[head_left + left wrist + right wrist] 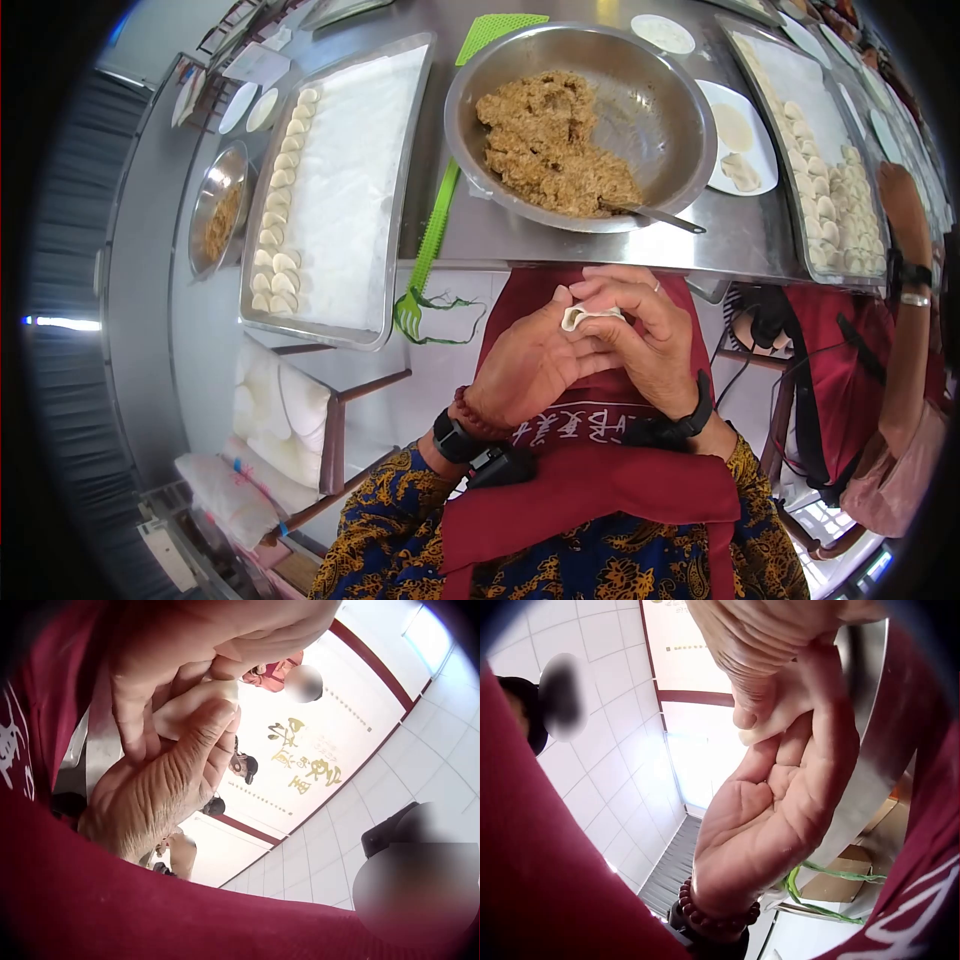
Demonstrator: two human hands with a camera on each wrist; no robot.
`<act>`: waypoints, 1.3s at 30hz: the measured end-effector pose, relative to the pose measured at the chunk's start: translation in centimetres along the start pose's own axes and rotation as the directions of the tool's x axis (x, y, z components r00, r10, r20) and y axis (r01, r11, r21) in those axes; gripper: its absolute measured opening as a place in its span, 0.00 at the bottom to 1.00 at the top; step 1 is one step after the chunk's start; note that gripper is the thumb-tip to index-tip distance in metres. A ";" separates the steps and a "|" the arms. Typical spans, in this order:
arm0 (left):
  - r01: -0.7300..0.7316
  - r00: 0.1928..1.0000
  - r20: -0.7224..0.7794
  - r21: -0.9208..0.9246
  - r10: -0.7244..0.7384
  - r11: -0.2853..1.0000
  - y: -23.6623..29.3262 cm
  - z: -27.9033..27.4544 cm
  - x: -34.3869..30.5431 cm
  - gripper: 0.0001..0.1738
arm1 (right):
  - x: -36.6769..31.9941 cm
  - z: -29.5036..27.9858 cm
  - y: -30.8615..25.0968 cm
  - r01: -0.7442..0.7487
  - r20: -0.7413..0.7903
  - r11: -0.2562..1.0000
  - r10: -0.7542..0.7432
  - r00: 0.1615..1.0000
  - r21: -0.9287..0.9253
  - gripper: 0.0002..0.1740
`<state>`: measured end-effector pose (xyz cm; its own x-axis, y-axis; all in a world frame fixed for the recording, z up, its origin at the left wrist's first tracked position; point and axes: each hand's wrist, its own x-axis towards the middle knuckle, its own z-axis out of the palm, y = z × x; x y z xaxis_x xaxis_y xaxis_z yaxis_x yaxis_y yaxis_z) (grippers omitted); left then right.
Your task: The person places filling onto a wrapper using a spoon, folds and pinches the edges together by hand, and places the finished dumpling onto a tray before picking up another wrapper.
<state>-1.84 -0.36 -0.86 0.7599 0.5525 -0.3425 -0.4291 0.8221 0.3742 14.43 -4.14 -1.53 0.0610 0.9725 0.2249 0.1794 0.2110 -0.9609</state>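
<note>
A pale, folded dumpling [590, 318] is held between both hands above the apron, with a gap showing in its folded edge. My left hand [535, 365] has its palm turned up. Its thumb tip is at the dumpling's left end, and its fingers curl up beneath the dough. From the other side, my right hand [650, 325] pinches the dumpling, thumb pressed along its near edge and fingers over the top. The right wrist view shows the dumpling [784, 701] between the right thumb and the left fingers. In the left wrist view, the right thumb covers part of the dough [191, 709].
A steel bowl of filling [690, 150] with a spoon [660, 215] stands ahead. Trays of dumplings lie left [395, 200] and right [800, 150]. Near the right tray are a plate [765, 170] and another person's arm [905, 220]. A green strap [435, 225] hangs over the table edge.
</note>
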 end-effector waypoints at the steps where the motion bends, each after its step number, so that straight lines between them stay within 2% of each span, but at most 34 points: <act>1: -0.001 1.000 -0.004 -0.003 0.001 1.000 0.0 0.1 -0.1 0.30 | 0.0 -0.1 0.1 -0.003 0.003 1.000 0.003 1.000 0.002 0.08; 3: -0.022 0.998 -0.055 0.114 0.029 0.993 0.0 0.3 -0.4 0.30 | 0.0 -0.2 0.2 0.085 0.041 0.995 -0.083 0.996 -0.053 0.08; 7: -0.033 0.996 -0.074 0.169 0.046 0.985 0.3 0.6 -0.6 0.30 | 0.1 -0.2 0.1 0.103 0.047 0.992 -0.099 0.994 -0.078 0.06; 10: -0.044 0.992 -0.104 0.235 0.070 0.971 0.6 0.6 -1.0 0.26 | 0.0 -0.1 -0.2 0.087 0.079 0.991 -0.079 0.994 -0.103 0.08; 12: -0.043 0.987 -0.130 0.333 0.091 0.942 0.8 1.0 -1.2 0.21 | -0.4 0.6 -0.3 -0.120 0.019 0.967 0.119 0.993 0.225 0.13; 13: -0.044 0.987 -0.129 0.332 0.091 0.942 0.8 0.9 -1.3 0.21 | -0.3 0.5 -0.3 -0.121 0.019 0.967 0.119 0.993 0.224 0.13; 15: -0.040 0.988 -0.122 0.368 0.091 0.929 0.8 0.6 -1.4 0.18 | -0.3 0.4 -0.5 -0.057 0.054 0.996 0.053 0.997 0.072 0.19; 16: -0.041 0.988 -0.122 0.368 0.092 0.929 0.7 0.5 -1.3 0.18 | -0.2 0.4 -0.7 -0.057 0.055 0.996 0.053 0.997 0.071 0.19; 18: -0.025 0.992 -0.106 0.334 0.064 0.942 0.6 0.2 -1.2 0.20 | -0.2 0.6 -1.2 -0.177 0.074 0.974 0.168 0.983 0.138 0.19; 19: -0.025 0.992 -0.105 0.334 0.063 0.942 0.7 0.3 -1.1 0.20 | -0.2 0.5 -1.4 -0.177 0.074 0.975 0.168 0.983 0.138 0.19; 21: -0.089 0.983 -0.048 0.717 0.177 0.691 1.0 0.9 -1.0 0.26 | -0.1 0.4 -1.6 -0.244 0.087 0.964 0.236 0.968 0.104 0.16; 22: -0.091 0.983 -0.045 0.719 0.177 0.690 0.9 0.7 -0.8 0.26 | 0.1 0.2 -1.1 -0.241 0.085 0.965 0.233 0.969 0.104 0.16; 23: -0.090 0.991 -0.049 0.431 0.122 0.898 0.7 0.3 -0.6 0.29 | 0.3 -0.3 -0.1 -0.044 0.132 0.999 0.045 0.990 -0.007 0.15; 24: -0.065 0.997 -0.034 0.090 0.069 0.994 0.6 0.0 -0.4 0.32 | 0.4 -0.5 0.5 0.160 0.200 0.981 -0.137 0.970 -0.106 0.13; 28: -0.048 0.997 -0.053 0.103 0.054 0.994 0.6 0.1 -0.4 0.35 | -0.1 0.1 0.7 0.091 0.085 0.995 -0.087 0.993 -0.047 0.09; 30: 0.014 0.998 0.065 -0.033 -0.012 0.999 0.6 -0.2 -0.3 0.33 | -0.1 0.2 0.7 -0.106 -0.049 0.971 0.119 0.992 0.216 0.06; 33: -0.025 1.000 0.001 0.073 0.025 0.997 0.0 -0.5 -0.1 0.30 | 0.0 0.4 0.5 -0.146 -0.109 0.947 0.183 0.977 0.284 0.03; 39: -0.078 0.997 -0.015 0.138 0.081 0.987 0.0 0.4 0.0 0.28 | 0.2 0.6 0.6 -0.135 -0.120 0.955 0.171 0.978 0.265 0.04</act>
<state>-1.67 -0.42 -0.53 0.7151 0.6192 -0.3244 -0.4155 0.7497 0.5151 13.92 -3.77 -2.16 0.2082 0.9752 0.0746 -0.0972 0.0965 -0.9906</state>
